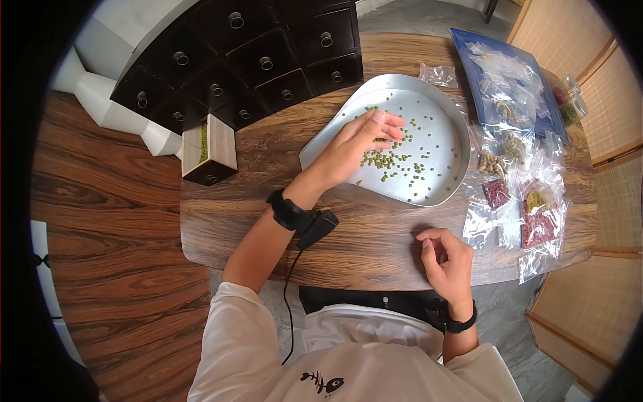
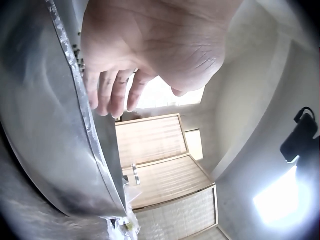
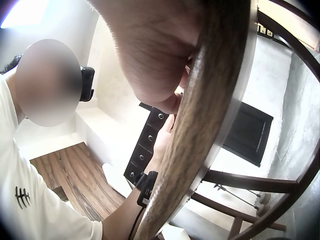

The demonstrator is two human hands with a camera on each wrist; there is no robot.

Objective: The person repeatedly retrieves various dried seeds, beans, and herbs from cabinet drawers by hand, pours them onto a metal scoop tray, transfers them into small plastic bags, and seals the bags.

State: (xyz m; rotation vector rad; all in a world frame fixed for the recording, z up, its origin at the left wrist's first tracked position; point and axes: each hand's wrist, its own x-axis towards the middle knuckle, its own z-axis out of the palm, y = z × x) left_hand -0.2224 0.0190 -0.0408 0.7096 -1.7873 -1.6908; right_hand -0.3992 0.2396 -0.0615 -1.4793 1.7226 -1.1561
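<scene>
My left hand hovers over a silvery metal tray, its fingers fairly straight and a little apart. Nothing shows between the fingers in the left wrist view. Small green beans lie scattered across the tray, thickest under and just below this hand. The tray narrows to an open mouth at the left. At the table's front edge rests my right hand, fingers loosely curled and holding nothing. In the right wrist view that hand leans against the wooden edge.
A small wooden drawer with green beans inside stands left, before a dark cabinet with ring pulls. Several clear bags of dried foods lie right of the tray. Behind them is a blue tray with more bags, beside glass jars.
</scene>
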